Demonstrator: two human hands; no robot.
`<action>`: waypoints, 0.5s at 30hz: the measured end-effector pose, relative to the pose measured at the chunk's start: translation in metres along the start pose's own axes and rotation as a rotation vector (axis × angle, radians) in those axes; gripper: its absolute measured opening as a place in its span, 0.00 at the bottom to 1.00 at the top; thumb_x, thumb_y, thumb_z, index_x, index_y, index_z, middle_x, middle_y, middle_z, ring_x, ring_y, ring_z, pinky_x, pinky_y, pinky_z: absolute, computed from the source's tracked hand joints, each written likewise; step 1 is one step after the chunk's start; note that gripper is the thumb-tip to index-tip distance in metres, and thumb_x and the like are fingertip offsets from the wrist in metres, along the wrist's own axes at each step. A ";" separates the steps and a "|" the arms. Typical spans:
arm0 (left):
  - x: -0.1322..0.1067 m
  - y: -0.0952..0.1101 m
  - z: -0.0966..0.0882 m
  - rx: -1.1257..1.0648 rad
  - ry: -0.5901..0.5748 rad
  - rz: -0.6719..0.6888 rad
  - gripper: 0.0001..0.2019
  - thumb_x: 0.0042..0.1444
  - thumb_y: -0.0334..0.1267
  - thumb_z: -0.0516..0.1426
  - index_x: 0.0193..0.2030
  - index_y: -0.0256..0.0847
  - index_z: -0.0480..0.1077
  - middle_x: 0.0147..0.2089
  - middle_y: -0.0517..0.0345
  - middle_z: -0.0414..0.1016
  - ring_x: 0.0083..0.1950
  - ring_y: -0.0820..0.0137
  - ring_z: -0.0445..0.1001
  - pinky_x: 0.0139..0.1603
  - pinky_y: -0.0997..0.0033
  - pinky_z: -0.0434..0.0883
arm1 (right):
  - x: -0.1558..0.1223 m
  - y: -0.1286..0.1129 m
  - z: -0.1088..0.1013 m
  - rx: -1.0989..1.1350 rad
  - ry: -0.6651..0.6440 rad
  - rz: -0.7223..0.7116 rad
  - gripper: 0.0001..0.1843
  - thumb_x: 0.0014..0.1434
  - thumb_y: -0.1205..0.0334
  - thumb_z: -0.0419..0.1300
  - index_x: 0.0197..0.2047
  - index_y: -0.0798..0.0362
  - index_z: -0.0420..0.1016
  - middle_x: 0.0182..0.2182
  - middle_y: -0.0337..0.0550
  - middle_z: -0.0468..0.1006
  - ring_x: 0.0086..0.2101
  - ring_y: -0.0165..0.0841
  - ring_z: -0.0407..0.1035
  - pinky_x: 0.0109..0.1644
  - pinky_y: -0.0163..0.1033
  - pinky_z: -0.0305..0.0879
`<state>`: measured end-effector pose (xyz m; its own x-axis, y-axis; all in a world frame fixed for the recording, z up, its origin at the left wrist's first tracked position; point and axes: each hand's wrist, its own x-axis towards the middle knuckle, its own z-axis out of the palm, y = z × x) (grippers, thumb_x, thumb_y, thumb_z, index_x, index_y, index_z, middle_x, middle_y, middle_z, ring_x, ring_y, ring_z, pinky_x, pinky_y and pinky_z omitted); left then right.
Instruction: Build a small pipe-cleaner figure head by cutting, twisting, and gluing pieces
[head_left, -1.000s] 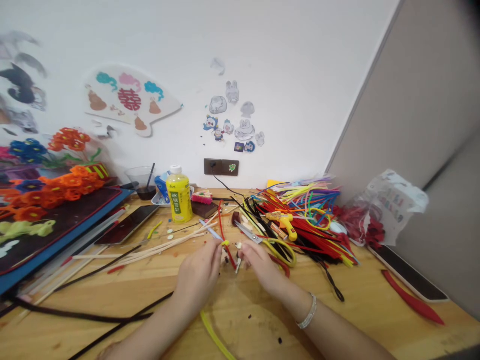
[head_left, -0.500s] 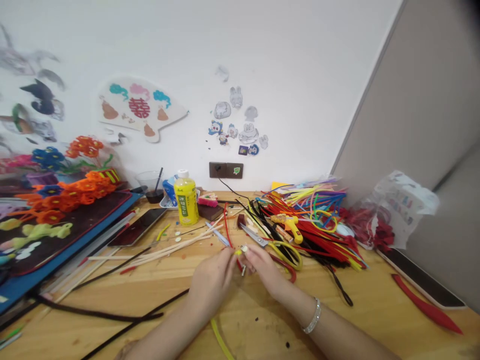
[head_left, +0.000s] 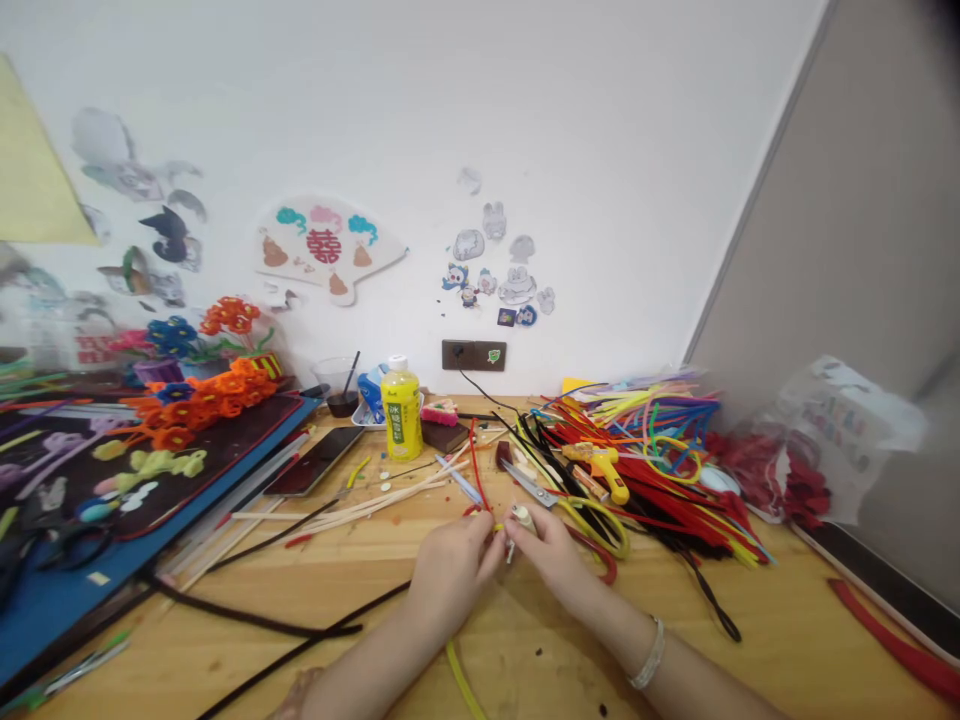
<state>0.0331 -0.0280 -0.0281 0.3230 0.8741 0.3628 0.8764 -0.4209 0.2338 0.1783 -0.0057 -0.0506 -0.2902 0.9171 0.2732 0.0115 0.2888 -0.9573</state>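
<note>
Over the table [head_left: 525,630], left hand [head_left: 459,565] and right hand [head_left: 553,553] have drawn closer.

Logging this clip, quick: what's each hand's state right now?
Left hand: closed, apparently pinching the yellow strip.
Right hand: closed, holding a small white piece.
</note>
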 end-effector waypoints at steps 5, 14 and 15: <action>0.001 -0.001 0.002 0.014 -0.029 0.011 0.11 0.59 0.36 0.45 0.33 0.41 0.68 0.29 0.54 0.77 0.30 0.68 0.75 0.28 0.75 0.64 | 0.000 0.000 0.001 -0.069 0.002 -0.052 0.14 0.54 0.53 0.55 0.26 0.53 0.63 0.22 0.34 0.62 0.26 0.28 0.57 0.29 0.32 0.55; 0.003 0.002 0.006 0.045 -0.084 0.001 0.10 0.59 0.35 0.46 0.35 0.40 0.68 0.32 0.52 0.78 0.31 0.66 0.77 0.30 0.74 0.67 | 0.002 0.002 0.001 -0.061 0.043 0.025 0.16 0.52 0.50 0.57 0.24 0.54 0.62 0.21 0.33 0.60 0.24 0.28 0.55 0.28 0.33 0.53; 0.003 0.002 0.006 0.045 -0.091 0.004 0.10 0.58 0.35 0.46 0.35 0.40 0.67 0.32 0.52 0.79 0.32 0.66 0.77 0.30 0.74 0.67 | 0.002 0.002 0.001 -0.051 0.048 0.032 0.16 0.52 0.49 0.57 0.24 0.54 0.62 0.21 0.33 0.60 0.24 0.28 0.55 0.28 0.33 0.53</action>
<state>0.0382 -0.0252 -0.0324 0.3559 0.8916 0.2800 0.8896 -0.4150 0.1908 0.1769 -0.0036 -0.0525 -0.2429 0.9380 0.2474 0.0694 0.2712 -0.9600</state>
